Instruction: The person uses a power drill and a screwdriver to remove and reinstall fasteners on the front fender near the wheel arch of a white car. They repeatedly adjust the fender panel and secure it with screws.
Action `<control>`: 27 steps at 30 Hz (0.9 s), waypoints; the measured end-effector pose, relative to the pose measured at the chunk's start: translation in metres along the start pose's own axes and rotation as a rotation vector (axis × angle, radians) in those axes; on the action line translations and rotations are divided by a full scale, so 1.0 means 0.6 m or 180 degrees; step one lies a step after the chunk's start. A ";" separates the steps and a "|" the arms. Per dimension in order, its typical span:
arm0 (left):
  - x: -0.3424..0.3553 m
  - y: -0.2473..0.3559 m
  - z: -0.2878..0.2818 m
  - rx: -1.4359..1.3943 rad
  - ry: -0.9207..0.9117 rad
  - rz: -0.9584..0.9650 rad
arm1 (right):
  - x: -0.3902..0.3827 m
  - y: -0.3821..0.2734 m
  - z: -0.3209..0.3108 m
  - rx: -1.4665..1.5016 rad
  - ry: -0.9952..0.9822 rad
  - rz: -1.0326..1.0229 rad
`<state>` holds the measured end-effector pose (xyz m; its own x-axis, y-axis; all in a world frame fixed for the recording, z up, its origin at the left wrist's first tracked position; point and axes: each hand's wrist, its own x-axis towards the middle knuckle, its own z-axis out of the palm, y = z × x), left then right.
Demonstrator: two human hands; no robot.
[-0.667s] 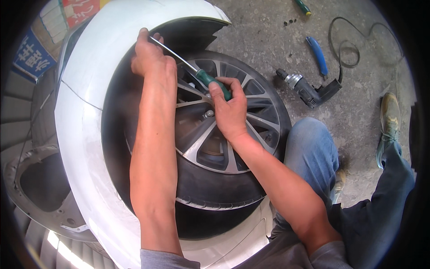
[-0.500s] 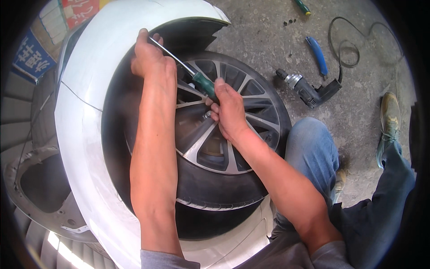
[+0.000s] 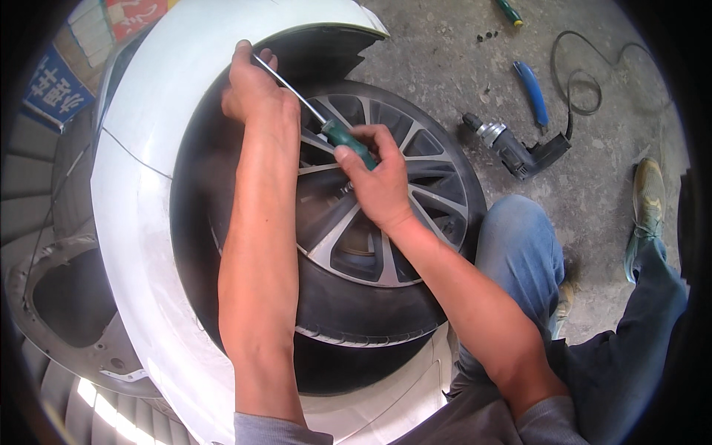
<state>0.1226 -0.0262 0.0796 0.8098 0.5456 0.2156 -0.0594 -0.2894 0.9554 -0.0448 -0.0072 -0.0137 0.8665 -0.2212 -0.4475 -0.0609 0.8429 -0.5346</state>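
A screwdriver with a green handle and a long metal shaft slants across the upper part of the wheel. My right hand is closed around its handle, with the thumb along the near side and fingers over the far side. The shaft's tip reaches my left hand, which is raised at the inner edge of the white fender. Its fingers are curled by the tip; what they grip is hidden. The wheel, a dark tyre with silver spokes, sits under both forearms inside the wheel arch.
On the concrete floor to the right lie a corded power drill, a blue curved tool handle and another green-handled tool. Small dark pieces lie near the top. Another person's shoe is at far right.
My right hand has shifted its grip on the screwdriver handle: the thumb moved from the far side to the near side. My left hand stays at the fender edge.
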 end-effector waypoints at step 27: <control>0.006 -0.004 -0.003 -0.0009 0.0022 0.0105 | 0.014 -0.011 0.008 -0.0796 0.0136 -0.1275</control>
<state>0.1248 -0.0220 0.0785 0.8034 0.5412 0.2483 -0.0877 -0.3050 0.9483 -0.0347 -0.0125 -0.0106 0.8253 -0.5292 -0.1972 0.1519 0.5443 -0.8251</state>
